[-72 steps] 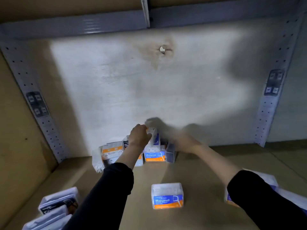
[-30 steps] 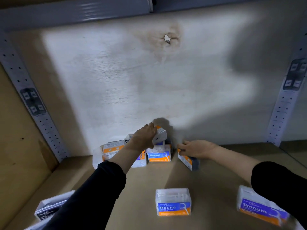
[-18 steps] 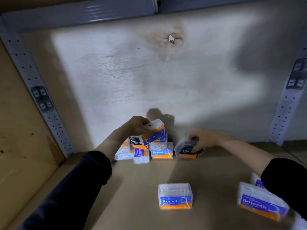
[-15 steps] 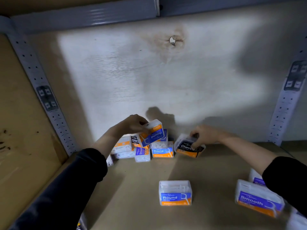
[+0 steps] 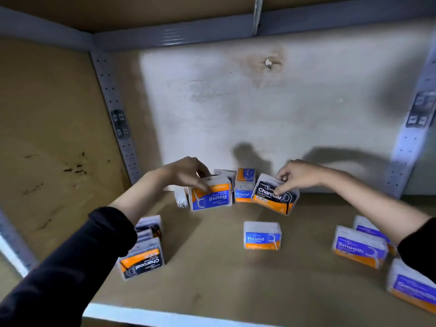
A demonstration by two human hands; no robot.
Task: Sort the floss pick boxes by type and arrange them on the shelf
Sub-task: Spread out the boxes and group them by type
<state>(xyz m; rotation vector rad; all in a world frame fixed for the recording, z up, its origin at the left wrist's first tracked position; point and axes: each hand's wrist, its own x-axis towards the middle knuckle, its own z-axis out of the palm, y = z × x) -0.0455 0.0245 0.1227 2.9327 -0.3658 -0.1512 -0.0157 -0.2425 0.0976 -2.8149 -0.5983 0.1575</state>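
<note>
Clear, hard plastic makes up every floss pick box here, so each should be light, stiff and somewhat slick under the fingers. The left hand (image 5: 188, 174) has its grip closed on the blue-and-orange "Round" box of clear plastic (image 5: 210, 196), held upside down, fingers on top and thumb on the front face. The right hand (image 5: 296, 177) pinches the tilted black-and-orange "Charcoal" box (image 5: 273, 197) by its upper edge. Both boxes are at the back of the brown wooden shelf (image 5: 224, 274), beside a small heap of mixed boxes (image 5: 244, 185) against the rear wall. Taking hold across the two long sides looks safest; a top-edge pinch may let a box swing or slip. Nearer, a second "Round" box (image 5: 262, 236) stands alone, charcoal-labelled boxes (image 5: 142, 258) lie left, and purple "Smooth" boxes (image 5: 359, 247) right.
</note>
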